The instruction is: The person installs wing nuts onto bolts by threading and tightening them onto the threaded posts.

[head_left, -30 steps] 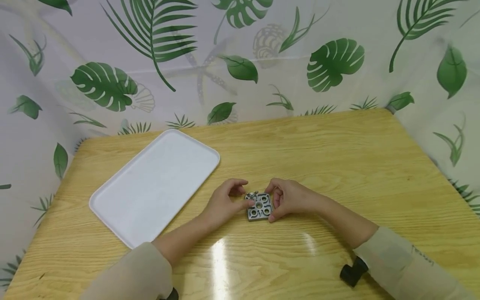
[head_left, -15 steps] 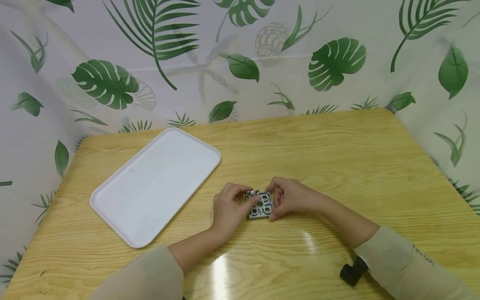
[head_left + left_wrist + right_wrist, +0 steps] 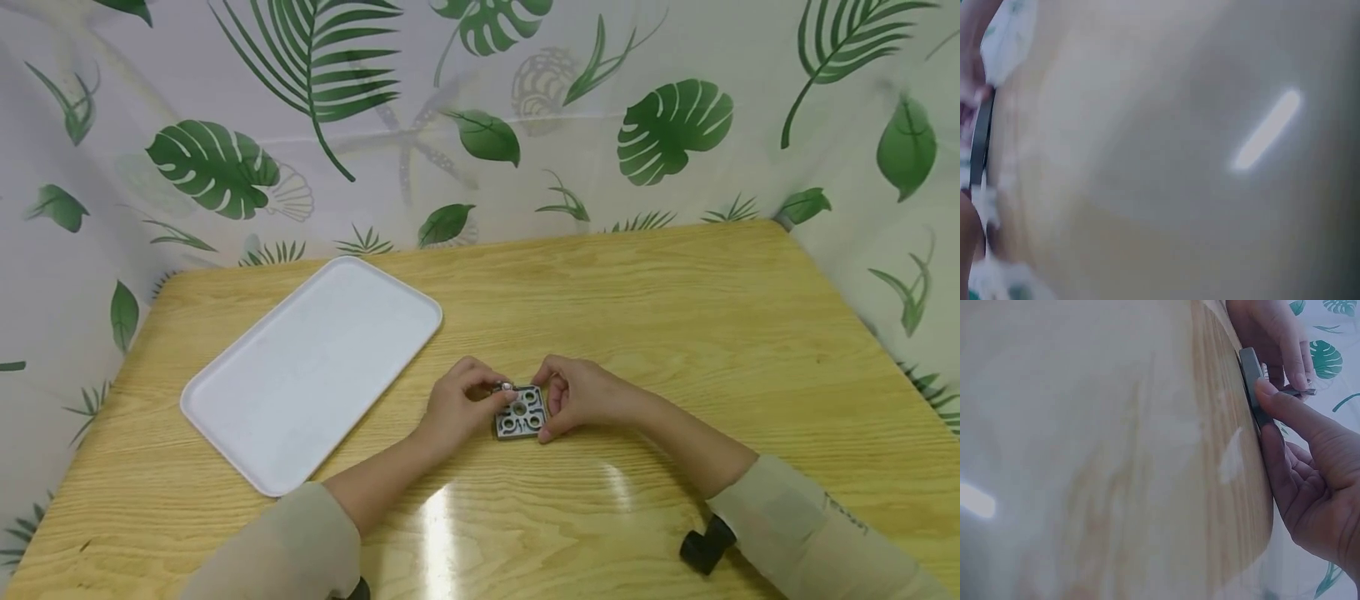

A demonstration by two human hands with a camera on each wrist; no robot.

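Observation:
A square grey metal plate (image 3: 521, 425) with several round holes lies on the wooden table in the head view. My right hand (image 3: 577, 396) grips its right side, thumb at the near corner and index finger at the far one. At the plate's far left corner, my left hand (image 3: 453, 407) pinches a small shiny metal piece (image 3: 507, 386) between thumb and index finger. Seen from the right wrist, this metal piece (image 3: 1300, 392) sticks out like a short rod beside the plate (image 3: 1252, 384); its full shape is hidden by the fingers.
A white rectangular tray (image 3: 315, 367) lies on the wooden table (image 3: 645, 308), left of the hands. Behind the table hangs a leaf-patterned cloth (image 3: 570, 83). A black device (image 3: 707, 543) sits by the right sleeve.
The left hand has moved slightly right to the plate's far left corner, and its thumb and index finger have closed on the small metal piece. The right hand has stayed on the plate.

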